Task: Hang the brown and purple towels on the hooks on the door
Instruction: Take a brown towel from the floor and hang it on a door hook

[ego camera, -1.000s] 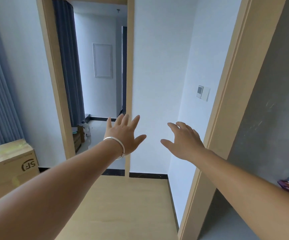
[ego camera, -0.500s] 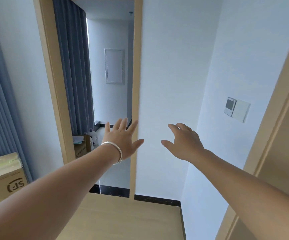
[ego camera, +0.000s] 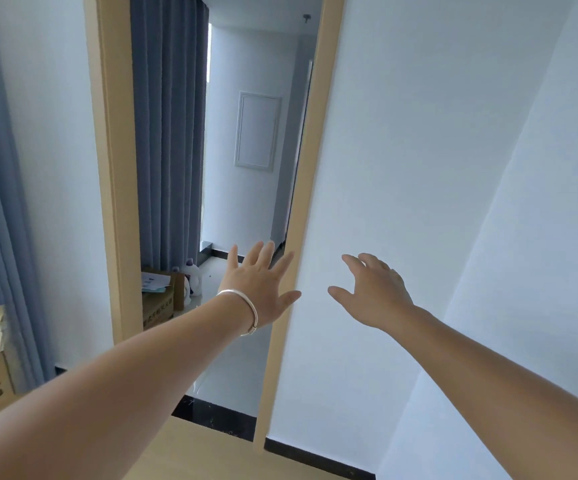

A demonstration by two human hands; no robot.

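Both your left hand (ego camera: 263,289) and right hand (ego camera: 372,292) reach forward empty with fingers spread wide, no brown or purple towel or door hook in view, so you risk wandering through the tan wooden doorway (ego camera: 107,168) without finding them.

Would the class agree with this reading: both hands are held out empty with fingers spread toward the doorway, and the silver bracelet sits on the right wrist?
Not quite. The head view shows the silver bracelet on the left wrist, not the right. The rest stands: the left hand and the right hand are both held out empty, fingers spread, toward the doorway.
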